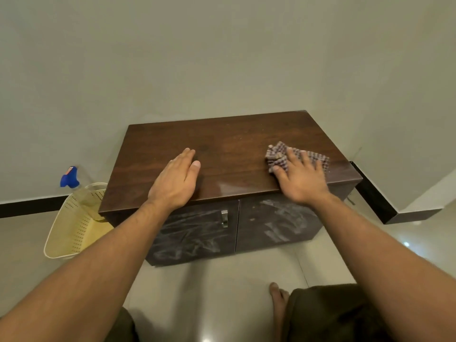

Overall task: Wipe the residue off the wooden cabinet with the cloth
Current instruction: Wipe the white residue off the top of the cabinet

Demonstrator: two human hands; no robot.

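Observation:
A low dark wooden cabinet (pixel 229 144) stands against the wall, with two front doors smeared with whitish residue (pixel 192 233). A faint pale film also shows on the top near the front right edge. My right hand (pixel 302 177) lies flat on a crumpled checked cloth (pixel 277 156), pressing it onto the right side of the cabinet top. My left hand (pixel 176 180) rests flat, palm down and fingers together, on the top near the front middle, holding nothing.
A cream perforated plastic basket (pixel 74 225) sits on the floor left of the cabinet, with a blue-topped spray bottle (pixel 70 178) standing in it. A metal handle (pixel 224 217) is on the left door. A dark skirting runs along the walls. My bare foot (pixel 277 299) is on the tiled floor.

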